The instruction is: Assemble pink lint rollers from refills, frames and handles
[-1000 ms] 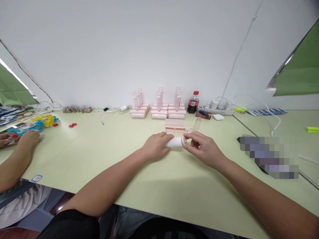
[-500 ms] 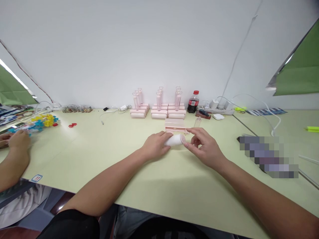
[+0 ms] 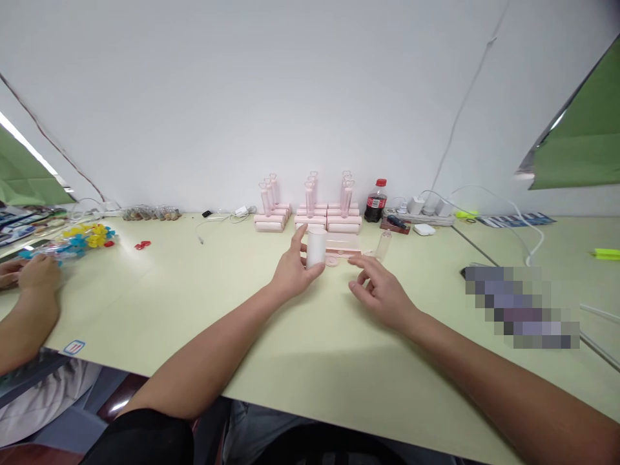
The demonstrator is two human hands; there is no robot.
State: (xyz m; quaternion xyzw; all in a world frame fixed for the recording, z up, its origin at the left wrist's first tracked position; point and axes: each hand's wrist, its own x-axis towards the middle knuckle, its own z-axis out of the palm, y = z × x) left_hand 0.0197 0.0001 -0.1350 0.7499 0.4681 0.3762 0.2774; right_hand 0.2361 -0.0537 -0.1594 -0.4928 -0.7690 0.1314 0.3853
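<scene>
White matte cylindrical roll (image 3: pixel 316 247), tilted on its side a second ago, now upright in the left hand (image 3: pixel 292 270), thumb and fingers closed round it; can't tell if its base touches the smooth pale-green table (image 3: pixel 194 349); right hand (image 3: pixel 382 294) has come off the roll's end, fingers loosely curled, thumb apart, nothing seen in them; so left alone steadies it; flat round pale-pink disc (image 3: pixel 331 261) just beside it; glossy translucent pink rectangular case (image 3: pixel 343 242) behind; slim clear plastic tube (image 3: pixel 384 244) to the right.
</scene>
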